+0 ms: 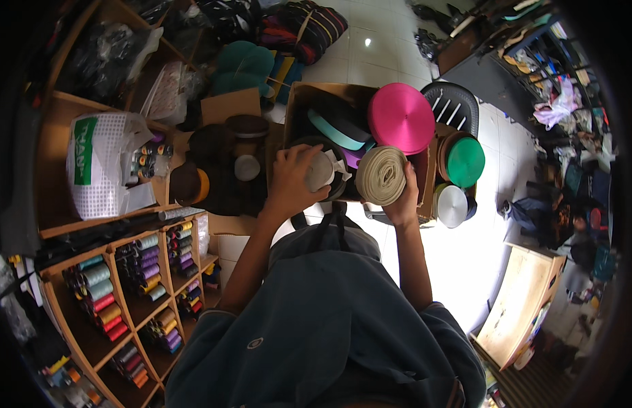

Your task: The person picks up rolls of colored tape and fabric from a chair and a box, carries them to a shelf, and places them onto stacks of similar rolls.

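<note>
A roll of beige webbing (382,176) is in my right hand (405,202), which grips its right edge with the fingers mostly hidden behind it. My left hand (293,178) curves over a pale grey roll of webbing (320,171) at the near left of a cardboard box (295,102), thumb and fingers round its edge. A white scrap (339,168) lies beside that roll. In the box, a large pink roll (401,118) stands at the far right, and a black roll with a turquoise band (337,129) leans at the back. Something purple (353,158) shows between the rolls.
Right of the box, a green roll (465,162) and a white roll (452,207) sit by a black chair (452,100). Dark rolls (248,126) fill the left side. A wooden rack (105,255) of thread spools stands at lower left, below a white bag (105,166).
</note>
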The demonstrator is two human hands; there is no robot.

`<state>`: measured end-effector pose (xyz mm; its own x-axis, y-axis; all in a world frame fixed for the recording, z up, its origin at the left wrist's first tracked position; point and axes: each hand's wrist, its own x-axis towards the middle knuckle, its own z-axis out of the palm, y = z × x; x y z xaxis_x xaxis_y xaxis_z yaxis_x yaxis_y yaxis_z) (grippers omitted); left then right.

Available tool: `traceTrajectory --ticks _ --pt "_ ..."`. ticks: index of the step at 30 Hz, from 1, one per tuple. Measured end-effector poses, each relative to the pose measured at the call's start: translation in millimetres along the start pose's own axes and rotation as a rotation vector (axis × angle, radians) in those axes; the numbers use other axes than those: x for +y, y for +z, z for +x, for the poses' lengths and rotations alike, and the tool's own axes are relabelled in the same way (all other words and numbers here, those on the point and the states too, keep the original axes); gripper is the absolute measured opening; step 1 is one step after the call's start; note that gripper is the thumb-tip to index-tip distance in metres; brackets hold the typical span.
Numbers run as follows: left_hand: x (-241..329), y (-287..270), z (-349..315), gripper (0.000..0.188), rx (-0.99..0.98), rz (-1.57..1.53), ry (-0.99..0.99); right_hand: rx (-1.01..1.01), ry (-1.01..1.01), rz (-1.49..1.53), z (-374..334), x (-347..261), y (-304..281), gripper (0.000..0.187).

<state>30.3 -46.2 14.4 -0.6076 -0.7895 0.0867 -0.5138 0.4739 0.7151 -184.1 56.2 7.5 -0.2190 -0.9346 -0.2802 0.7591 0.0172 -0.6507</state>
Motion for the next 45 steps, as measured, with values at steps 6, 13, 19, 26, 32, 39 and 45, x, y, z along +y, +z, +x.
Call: traceTrajectory --ticks 6,13,19,26,32,39,45 --pt "6 -31 5 0.074 -0.051 -0.059 0.214 -0.041 0.055 0.097 -29 27 2 0.069" --pt "38 -46 3 0.077 -0.241 -0.192 0.391 0.144 -0.067 0.429 -74 64 -11 0.077" --pt "71 -23 12 0.085 -0.41 -0.171 0.672 0.017 -0.23 0.373 -103 43 -19 0.08" --pt "132 28 10 0.092 -0.636 -0.229 0.849 0.031 -0.338 0.475 -161 24 -67 0.061" --pt "209 91 -23 0.094 -0.885 -0.169 1.018 0.009 -0.389 0.518 -260 18 -126 0.057" --pt "305 199 -65 0.094 -1.087 -0.219 1.132 0.015 -0.56 0.487 -366 -25 -195 0.064" --pt "372 288 -98 0.09 -1.13 -0.234 1.228 0.038 -0.69 0.401 -449 -64 -255 0.071"
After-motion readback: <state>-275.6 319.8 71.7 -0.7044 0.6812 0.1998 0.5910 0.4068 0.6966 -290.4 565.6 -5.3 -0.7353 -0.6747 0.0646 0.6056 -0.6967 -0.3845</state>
